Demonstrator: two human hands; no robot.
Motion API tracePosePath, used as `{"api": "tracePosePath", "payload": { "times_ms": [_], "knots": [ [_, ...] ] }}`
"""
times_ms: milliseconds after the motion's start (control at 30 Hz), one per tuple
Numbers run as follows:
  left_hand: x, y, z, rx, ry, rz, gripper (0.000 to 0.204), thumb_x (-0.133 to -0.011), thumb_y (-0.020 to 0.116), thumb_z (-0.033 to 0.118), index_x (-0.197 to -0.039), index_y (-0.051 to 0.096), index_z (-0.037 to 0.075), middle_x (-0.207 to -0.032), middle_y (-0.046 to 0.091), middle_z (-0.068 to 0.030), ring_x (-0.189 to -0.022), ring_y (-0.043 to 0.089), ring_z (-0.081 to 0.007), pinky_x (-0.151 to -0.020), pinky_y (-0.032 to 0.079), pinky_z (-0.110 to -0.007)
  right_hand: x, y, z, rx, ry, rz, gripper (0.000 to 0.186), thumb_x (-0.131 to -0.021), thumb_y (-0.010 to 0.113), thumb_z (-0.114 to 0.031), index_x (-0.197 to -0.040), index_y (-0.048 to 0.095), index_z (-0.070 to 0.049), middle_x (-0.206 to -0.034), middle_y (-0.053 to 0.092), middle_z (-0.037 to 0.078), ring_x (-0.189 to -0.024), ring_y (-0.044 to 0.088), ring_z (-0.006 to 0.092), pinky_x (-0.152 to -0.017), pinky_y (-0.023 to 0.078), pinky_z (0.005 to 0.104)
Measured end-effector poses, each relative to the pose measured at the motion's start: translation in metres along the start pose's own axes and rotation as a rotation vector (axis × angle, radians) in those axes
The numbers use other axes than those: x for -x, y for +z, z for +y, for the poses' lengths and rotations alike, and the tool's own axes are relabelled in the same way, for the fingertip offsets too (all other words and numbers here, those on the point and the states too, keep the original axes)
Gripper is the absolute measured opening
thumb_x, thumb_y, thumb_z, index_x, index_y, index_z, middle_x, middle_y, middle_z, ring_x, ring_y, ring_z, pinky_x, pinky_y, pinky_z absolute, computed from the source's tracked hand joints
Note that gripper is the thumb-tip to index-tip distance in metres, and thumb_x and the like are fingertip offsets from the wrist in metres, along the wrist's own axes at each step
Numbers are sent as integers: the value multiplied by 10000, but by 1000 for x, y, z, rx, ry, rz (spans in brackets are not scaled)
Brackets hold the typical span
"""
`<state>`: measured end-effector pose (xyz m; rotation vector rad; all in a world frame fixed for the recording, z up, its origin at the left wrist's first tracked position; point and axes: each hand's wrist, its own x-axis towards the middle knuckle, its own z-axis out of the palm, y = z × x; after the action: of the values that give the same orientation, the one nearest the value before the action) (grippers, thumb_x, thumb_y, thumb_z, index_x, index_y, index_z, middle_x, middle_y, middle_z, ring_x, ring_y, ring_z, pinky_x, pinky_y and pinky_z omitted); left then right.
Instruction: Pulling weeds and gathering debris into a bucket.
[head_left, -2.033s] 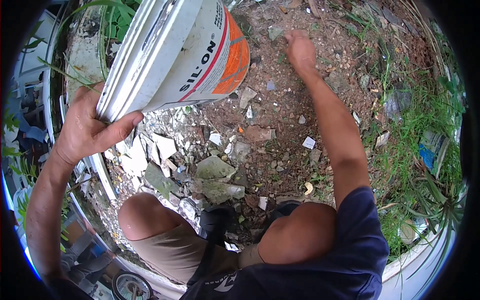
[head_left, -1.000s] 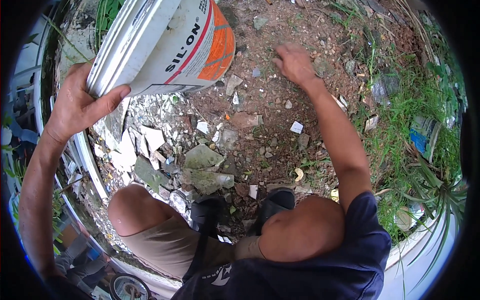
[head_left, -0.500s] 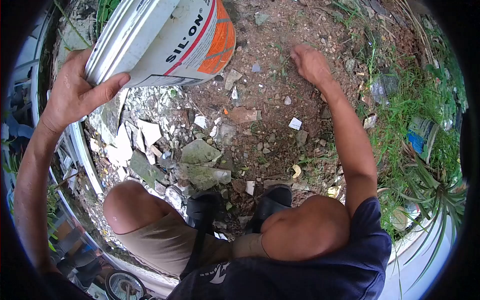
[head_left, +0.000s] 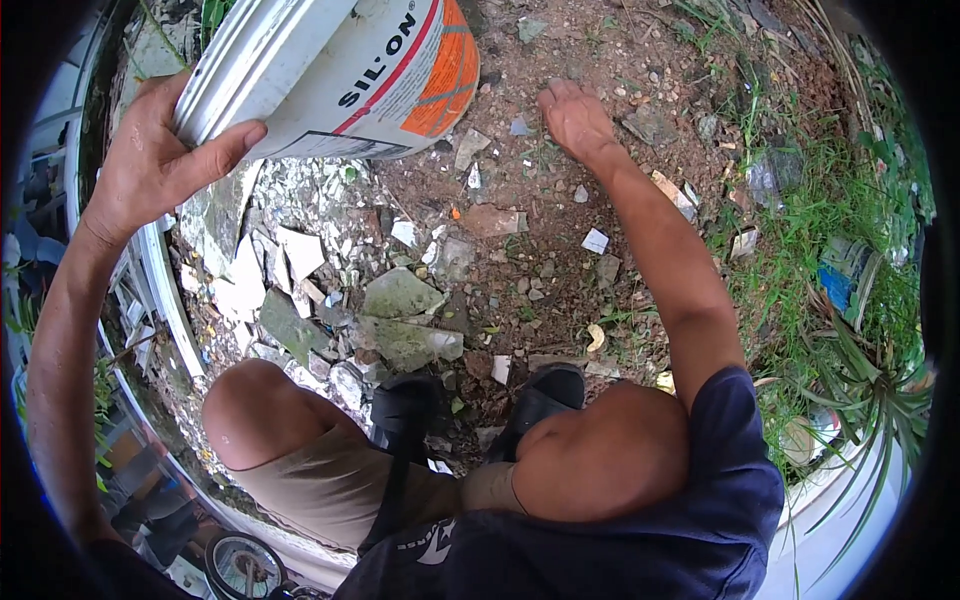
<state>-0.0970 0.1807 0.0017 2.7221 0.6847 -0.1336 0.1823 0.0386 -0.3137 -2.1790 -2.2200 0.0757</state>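
My left hand (head_left: 158,165) grips the rim of a white plastic bucket (head_left: 330,80) with an orange panel and red stripe, its thumb on the near side; the bucket is tipped on a slant at the upper left. My right hand (head_left: 572,118) reaches down to the stony soil in the upper middle, fingers extended at the ground among pebbles and small fragments, with nothing visible held. A small grey shard (head_left: 520,128) lies just left of those fingers.
Broken white tiles (head_left: 300,250) and mossy slabs (head_left: 400,295) lie before my sandals (head_left: 530,400). Grass (head_left: 810,210), a spiky plant (head_left: 880,390) and a crumpled blue-printed container (head_left: 840,285) line the right. A white edging (head_left: 170,290) and bicycle wheel (head_left: 240,560) show left.
My right hand has moved about over the soil, most recently leftward and slightly up. My left hand, still holding the bucket, has shifted upward in the picture.
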Motion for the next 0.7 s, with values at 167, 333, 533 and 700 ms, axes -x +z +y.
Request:
{"api": "tracePosePath", "payload": {
  "times_ms": [167, 333, 533, 700],
  "knots": [
    [-2, 2, 1, -10, -27, -13, 421, -742, 675, 310, -874, 546, -68, -599, 523, -64, -482, 525, -106, -452, 434, -225, -5, 3, 5, 102, -7, -44, 171, -795, 380, -150, -875, 503, -63, -922, 521, 96, -927, 510, 229, -775, 402, 375],
    [3, 3, -4, -123, -26, 65, 441, -689, 690, 361, -844, 581, -37, -654, 568, -134, -583, 575, -205, -562, 454, -304, 23, -18, 3, -27, -155, -221, 258, -816, 382, -165, -1001, 534, -67, -1019, 521, 109, -992, 495, 254, -847, 373, 403],
    [0, 0, 5, -66, -62, -13, 490, -734, 667, 381, -888, 554, -70, -641, 521, -96, -504, 536, -145, -462, 444, -254, 44, -39, -24, -312, -189, -146, 302, -810, 455, -203, -1077, 501, -69, -1149, 460, 130, -1097, 438, 302, -935, 340, 413],
    [0, -2, 9, -64, -117, -25, 531, -724, 663, 423, -882, 552, -72, -640, 517, -99, -514, 534, -142, -463, 444, -252, 44, 0, -65, -266, -142, 90, 263, -759, 491, -131, -1012, 511, -60, -1091, 481, 141, -1024, 486, 312, -855, 414, 400]
  ]
}}
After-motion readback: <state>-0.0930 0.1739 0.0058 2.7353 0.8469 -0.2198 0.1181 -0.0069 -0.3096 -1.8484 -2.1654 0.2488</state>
